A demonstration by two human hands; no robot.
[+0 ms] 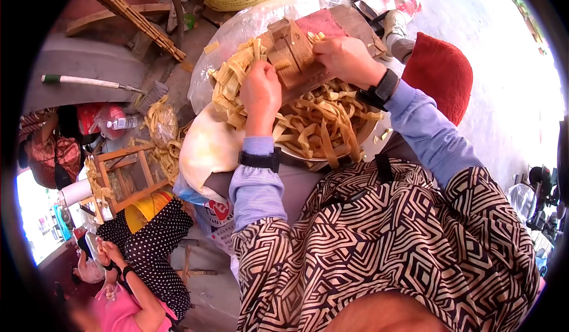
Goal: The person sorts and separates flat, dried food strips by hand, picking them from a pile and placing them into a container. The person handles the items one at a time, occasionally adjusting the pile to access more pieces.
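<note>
My left hand [261,93] pinches a pale yellow fibrous strip [258,50] at the left side of a wooden block [286,43]. The block has a dark narrow slot across it and sits on a wooden board [362,30]. At the block's right side, my right hand [346,61] has its fingers closed, with short yellow strip ends showing at the fingertips. A heap of pale strips [229,87] lies left of my left hand. Below the board, a basin [298,156] holds many loose, browner strips [329,118]. The pinching fingertips are partly hidden.
A clear plastic sheet [200,76] and a white cloth [209,147] lie left of the basin. A red cushion-like pad [440,76] is at right. A brush [93,81], a small wooden stool [129,172] and another seated person [138,283] are on the left.
</note>
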